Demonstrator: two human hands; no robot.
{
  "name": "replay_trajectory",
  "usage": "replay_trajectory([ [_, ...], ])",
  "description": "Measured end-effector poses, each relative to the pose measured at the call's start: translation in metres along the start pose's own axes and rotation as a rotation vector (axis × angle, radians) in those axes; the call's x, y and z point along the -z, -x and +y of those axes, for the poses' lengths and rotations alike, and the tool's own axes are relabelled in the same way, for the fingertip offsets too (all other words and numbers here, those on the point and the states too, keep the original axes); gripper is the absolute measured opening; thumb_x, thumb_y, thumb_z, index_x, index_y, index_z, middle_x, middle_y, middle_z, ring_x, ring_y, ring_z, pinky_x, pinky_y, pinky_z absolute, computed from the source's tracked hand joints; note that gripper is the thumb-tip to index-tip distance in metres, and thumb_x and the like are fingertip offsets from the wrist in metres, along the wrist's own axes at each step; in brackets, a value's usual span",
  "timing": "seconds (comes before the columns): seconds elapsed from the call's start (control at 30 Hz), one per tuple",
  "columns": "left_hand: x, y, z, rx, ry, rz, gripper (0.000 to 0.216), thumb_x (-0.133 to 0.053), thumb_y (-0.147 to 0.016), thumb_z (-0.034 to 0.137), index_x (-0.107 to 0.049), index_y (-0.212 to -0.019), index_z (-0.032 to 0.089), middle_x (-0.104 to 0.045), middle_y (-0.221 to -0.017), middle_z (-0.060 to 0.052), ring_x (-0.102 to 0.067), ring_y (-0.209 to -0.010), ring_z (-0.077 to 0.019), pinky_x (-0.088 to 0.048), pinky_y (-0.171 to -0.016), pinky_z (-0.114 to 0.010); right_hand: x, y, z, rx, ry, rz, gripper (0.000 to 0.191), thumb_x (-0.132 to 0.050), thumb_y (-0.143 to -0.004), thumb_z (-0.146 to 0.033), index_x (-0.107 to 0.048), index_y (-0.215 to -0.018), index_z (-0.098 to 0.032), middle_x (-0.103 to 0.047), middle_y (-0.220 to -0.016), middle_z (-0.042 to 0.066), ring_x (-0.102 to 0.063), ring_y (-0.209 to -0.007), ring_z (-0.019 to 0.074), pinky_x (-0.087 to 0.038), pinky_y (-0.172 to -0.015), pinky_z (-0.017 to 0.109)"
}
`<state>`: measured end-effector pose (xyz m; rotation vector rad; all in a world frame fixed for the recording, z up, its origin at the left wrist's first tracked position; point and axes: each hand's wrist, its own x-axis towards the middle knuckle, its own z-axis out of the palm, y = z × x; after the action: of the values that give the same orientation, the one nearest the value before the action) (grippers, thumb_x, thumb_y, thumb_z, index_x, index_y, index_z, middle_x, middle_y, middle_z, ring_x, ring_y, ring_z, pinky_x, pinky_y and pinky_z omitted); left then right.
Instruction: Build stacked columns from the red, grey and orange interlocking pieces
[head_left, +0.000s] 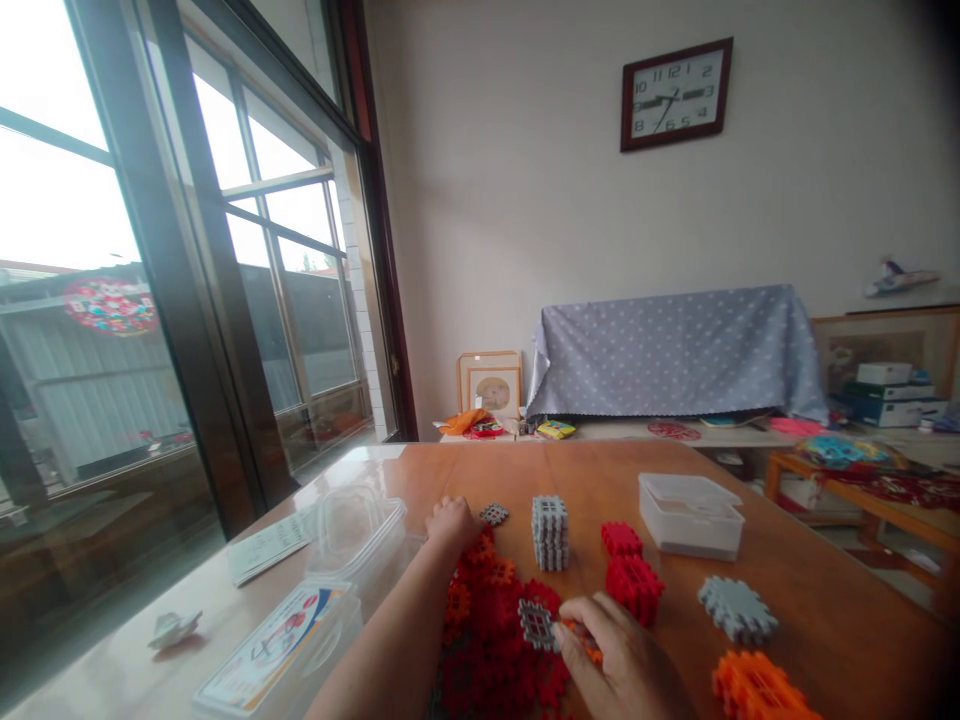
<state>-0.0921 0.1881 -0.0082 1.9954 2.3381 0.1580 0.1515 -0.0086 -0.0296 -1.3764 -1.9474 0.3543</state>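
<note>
My right hand (611, 645) pinches a grey square interlocking plastic block (535, 624) with a windowed middle, tilted up above a heap of loose red blocks (487, 640). Orange pieces (457, 603) lie among the red ones. My left hand (451, 522) reaches to the far side of the heap with its fingers curled down; the fingertips and anything in them are hidden. Beside it a grey block (494, 514) lies flat on the table. Beyond the right hand stand a tall grey stack (550, 533) and a red stack (634, 590).
More grey blocks (737, 610) and an orange stack (761, 688) are at the right. A white plastic box (690, 525) stands behind them. On the left are clear containers (352, 530), a labelled lid (274, 650), a paper sheet (270, 545) and a crumpled wrapper (176, 630).
</note>
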Motion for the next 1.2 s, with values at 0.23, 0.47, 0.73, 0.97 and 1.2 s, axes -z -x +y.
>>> replay_trajectory([
  [0.23, -0.005, -0.001, 0.0, -0.025, 0.047, 0.028, 0.055, -0.058, -0.079, 0.066, -0.068, -0.107, 0.02, -0.06, -0.134, -0.018, -0.056, -0.125, -0.0363, -0.045, -0.099, -0.044, 0.004, 0.002, -0.011, -0.01, -0.09, 0.084, 0.034, -0.046, -0.099, -0.048, -0.071, -0.093, -0.026, -0.069, -0.091, 0.006, -0.066, -0.086, 0.0204, -0.05, -0.077, 0.027],
  [0.47, 0.001, 0.002, 0.0, -0.065, 0.171, 0.039, 0.045, -0.053, -0.087, 0.066, -0.065, -0.095, 0.024, -0.074, -0.109, -0.009, -0.066, -0.105, -0.0283, -0.046, -0.091, -0.038, 0.01, 0.001, -0.013, -0.009, -0.076, 0.027, 0.032, -0.044, -0.1, -0.045, -0.068, -0.094, -0.025, -0.068, -0.092, 0.006, -0.066, -0.088, 0.0206, -0.051, -0.077, 0.028],
  [0.73, 0.018, 0.021, 0.001, -0.199, 0.306, 0.08, 0.026, -0.061, -0.086, 0.049, -0.064, -0.083, 0.024, -0.074, -0.086, -0.003, -0.066, -0.088, -0.0219, -0.043, -0.077, -0.029, 0.006, 0.001, -0.007, -0.006, -0.057, 0.023, 0.03, -0.043, -0.101, -0.044, -0.066, -0.096, -0.025, -0.067, -0.094, 0.005, -0.067, -0.089, 0.0205, -0.05, -0.078, 0.03],
  [0.97, 0.034, 0.037, 0.003, -0.363, 0.444, -0.02, 0.051, -0.044, -0.093, 0.066, -0.066, -0.09, 0.02, -0.073, -0.077, -0.003, -0.062, -0.062, -0.0141, -0.039, -0.056, -0.023, 0.006, 0.001, -0.005, 0.022, -0.07, 0.058, 0.028, -0.045, -0.1, -0.043, -0.066, -0.095, -0.025, -0.067, -0.091, 0.004, -0.067, -0.086, 0.0195, -0.049, -0.075, 0.028],
  [1.2, 0.029, 0.01, 0.015, -0.267, 0.356, 0.023, 0.033, -0.045, -0.101, 0.039, -0.068, -0.098, 0.016, -0.073, -0.1, -0.011, -0.066, -0.085, -0.0175, -0.048, -0.069, -0.026, 0.005, -0.001, -0.002, 0.016, -0.077, 0.05, 0.029, -0.044, -0.101, -0.043, -0.065, -0.093, -0.024, -0.067, -0.089, 0.004, -0.066, -0.083, 0.0192, -0.049, -0.075, 0.028],
])
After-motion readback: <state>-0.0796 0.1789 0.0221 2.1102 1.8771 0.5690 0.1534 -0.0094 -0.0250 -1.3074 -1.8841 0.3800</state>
